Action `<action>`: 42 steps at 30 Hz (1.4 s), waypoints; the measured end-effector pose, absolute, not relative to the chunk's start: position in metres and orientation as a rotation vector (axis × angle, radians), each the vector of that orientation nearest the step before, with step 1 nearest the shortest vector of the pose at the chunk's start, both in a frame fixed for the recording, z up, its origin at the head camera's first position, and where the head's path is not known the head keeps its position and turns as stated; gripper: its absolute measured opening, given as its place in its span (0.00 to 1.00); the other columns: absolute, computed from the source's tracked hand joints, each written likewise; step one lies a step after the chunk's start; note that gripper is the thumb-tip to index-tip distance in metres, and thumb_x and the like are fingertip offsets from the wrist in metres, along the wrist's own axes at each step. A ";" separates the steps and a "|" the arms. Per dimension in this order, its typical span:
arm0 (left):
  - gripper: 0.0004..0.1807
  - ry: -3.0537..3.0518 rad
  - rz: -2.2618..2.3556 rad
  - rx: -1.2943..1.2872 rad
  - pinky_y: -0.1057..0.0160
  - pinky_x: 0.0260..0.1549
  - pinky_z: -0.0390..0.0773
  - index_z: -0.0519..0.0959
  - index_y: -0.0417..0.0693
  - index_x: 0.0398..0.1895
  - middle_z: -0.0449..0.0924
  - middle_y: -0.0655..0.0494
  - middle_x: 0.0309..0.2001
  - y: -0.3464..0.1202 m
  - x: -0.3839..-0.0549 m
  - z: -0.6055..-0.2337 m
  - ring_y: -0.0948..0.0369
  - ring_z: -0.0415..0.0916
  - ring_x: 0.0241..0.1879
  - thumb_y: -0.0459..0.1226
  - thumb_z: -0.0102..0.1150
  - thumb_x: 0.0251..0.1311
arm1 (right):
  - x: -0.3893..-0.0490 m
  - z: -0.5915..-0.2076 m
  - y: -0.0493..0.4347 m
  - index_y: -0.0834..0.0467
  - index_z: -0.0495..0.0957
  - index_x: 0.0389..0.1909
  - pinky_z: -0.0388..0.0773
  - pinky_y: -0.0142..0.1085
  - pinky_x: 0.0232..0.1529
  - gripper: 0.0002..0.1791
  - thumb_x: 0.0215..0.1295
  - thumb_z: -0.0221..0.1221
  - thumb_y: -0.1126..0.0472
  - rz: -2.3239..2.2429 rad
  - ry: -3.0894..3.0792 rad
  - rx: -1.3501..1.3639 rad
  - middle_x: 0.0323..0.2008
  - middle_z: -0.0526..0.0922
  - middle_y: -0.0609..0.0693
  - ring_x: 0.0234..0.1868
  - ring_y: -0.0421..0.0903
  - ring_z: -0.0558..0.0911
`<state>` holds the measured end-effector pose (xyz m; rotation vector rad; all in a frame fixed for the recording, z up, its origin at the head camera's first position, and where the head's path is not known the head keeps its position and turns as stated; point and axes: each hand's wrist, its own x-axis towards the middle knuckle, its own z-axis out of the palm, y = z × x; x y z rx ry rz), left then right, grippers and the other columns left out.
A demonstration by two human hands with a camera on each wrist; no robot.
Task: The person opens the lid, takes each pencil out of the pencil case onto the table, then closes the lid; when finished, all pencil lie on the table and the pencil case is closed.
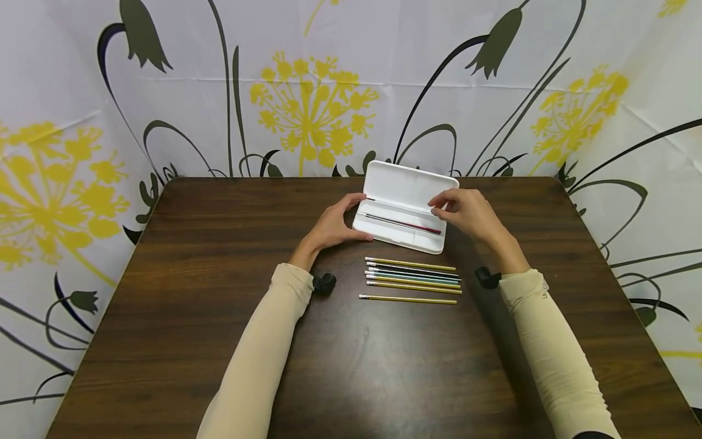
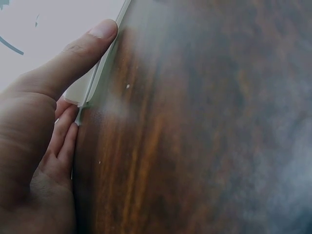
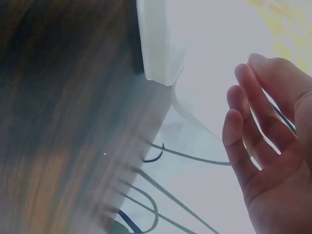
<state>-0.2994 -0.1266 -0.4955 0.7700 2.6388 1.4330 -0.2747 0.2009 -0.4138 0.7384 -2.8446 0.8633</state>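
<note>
A white pencil case (image 1: 410, 183) lies open on the table, its lid tilted back. Inside the tray are a red pencil (image 1: 428, 230) and what looks like a lighter one close along it. My left hand (image 1: 333, 225) grips the case's left end, thumb at the front edge and fingers toward the back. Over the right end hovers my right hand (image 1: 467, 210), fingers bent loosely; the right wrist view shows nothing between the thumb and fingertips (image 3: 235, 92). Several pencils lie side by side before the case, with one gold pencil (image 1: 408, 299) nearest me, slightly apart.
The dark wooden table (image 1: 192, 292) reaches back to a white curtain (image 1: 192, 116) printed with yellow and grey-green flowers. A small black wrist camera (image 1: 325, 283) is on the left wrist, another black device (image 1: 485, 278) on the right.
</note>
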 end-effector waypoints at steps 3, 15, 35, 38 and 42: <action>0.54 2.640 1.425 0.762 0.59 0.64 0.60 0.64 0.51 0.71 0.66 0.59 0.68 -0.126 -0.299 -0.496 0.63 0.62 0.67 0.47 0.83 0.38 | -0.275 -0.419 0.199 0.57 0.86 0.42 0.74 0.41 0.33 0.08 0.63 0.67 0.63 0.792 -2.935 0.783 0.32 0.84 0.46 0.31 0.44 0.79; 0.53 2.637 1.435 0.747 0.60 0.64 0.60 0.64 0.52 0.71 0.67 0.59 0.68 -0.125 -0.297 -0.498 0.64 0.62 0.67 0.47 0.83 0.37 | -0.273 -0.432 0.184 0.56 0.86 0.42 0.76 0.47 0.37 0.07 0.63 0.65 0.64 0.519 -3.157 0.816 0.37 0.83 0.49 0.36 0.47 0.80; 0.53 2.634 1.443 0.771 0.60 0.64 0.60 0.65 0.50 0.70 0.67 0.58 0.68 -0.123 -0.299 -0.497 0.64 0.62 0.67 0.47 0.83 0.37 | -0.241 -0.423 0.211 0.56 0.86 0.36 0.71 0.40 0.33 0.05 0.59 0.68 0.66 0.778 -2.788 0.875 0.29 0.80 0.44 0.31 0.45 0.76; 0.53 2.636 1.442 0.771 0.60 0.64 0.60 0.65 0.49 0.70 0.67 0.57 0.68 -0.124 -0.299 -0.496 0.63 0.62 0.67 0.47 0.83 0.38 | -0.234 -0.420 0.213 0.56 0.86 0.36 0.71 0.39 0.32 0.05 0.58 0.68 0.66 0.797 -2.742 0.924 0.29 0.79 0.43 0.31 0.45 0.77; 0.53 2.642 1.436 0.767 0.59 0.64 0.61 0.64 0.49 0.70 0.67 0.57 0.68 -0.125 -0.299 -0.495 0.62 0.62 0.67 0.47 0.83 0.38 | -0.228 -0.416 0.214 0.55 0.86 0.36 0.70 0.37 0.31 0.05 0.59 0.68 0.66 0.798 -2.711 0.954 0.30 0.80 0.43 0.31 0.44 0.77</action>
